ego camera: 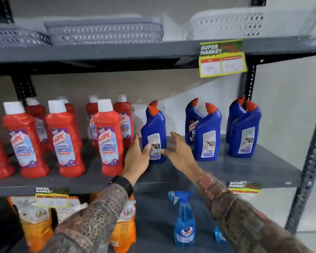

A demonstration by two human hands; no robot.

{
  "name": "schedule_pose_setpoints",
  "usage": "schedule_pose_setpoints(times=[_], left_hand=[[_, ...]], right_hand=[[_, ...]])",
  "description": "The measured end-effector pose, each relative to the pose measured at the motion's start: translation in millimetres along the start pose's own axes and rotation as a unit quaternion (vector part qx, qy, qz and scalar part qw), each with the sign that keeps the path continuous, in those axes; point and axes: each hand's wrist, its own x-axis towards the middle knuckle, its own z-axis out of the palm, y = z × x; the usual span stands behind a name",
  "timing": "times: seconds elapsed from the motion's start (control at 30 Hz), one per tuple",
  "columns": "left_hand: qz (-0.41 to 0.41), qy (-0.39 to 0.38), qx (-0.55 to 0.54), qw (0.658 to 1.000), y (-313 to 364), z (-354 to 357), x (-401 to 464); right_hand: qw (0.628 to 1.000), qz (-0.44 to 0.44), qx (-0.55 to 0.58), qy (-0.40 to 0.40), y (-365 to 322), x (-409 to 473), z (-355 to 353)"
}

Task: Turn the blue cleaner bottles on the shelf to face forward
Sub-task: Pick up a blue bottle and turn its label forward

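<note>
Several blue cleaner bottles with red caps stand on the grey middle shelf point(245, 172). The leftmost blue bottle point(154, 130) shows its white back label. My left hand point(137, 157) is at its lower left, thumb touching the label. My right hand point(179, 150) is just right of its base with fingers spread, a little apart from it. Further right, a front blue bottle point(207, 136) shows its back label, and the blue bottle behind it point(192, 123) shows its front label. A right pair of blue bottles point(245, 132) has the front one with its back label out.
Red bathroom cleaner bottles point(108, 139) fill the left of the same shelf, close to my left hand. Grey and white baskets point(104, 31) sit on the shelf above. Below are orange pouches point(124, 225) and a blue spray bottle point(184, 220). A price tag point(223, 59) hangs from the upper shelf.
</note>
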Motion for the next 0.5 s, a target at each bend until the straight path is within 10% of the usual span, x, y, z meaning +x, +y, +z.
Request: schedule_pose_setpoints(times=[0.5], left_hand=[[0.018, -0.026, -0.123, 0.992, -32.1, 23.5, 28.0]], right_hand=[[0.998, 0.044, -0.003, 0.038, 37.2, 26.1, 23.2]])
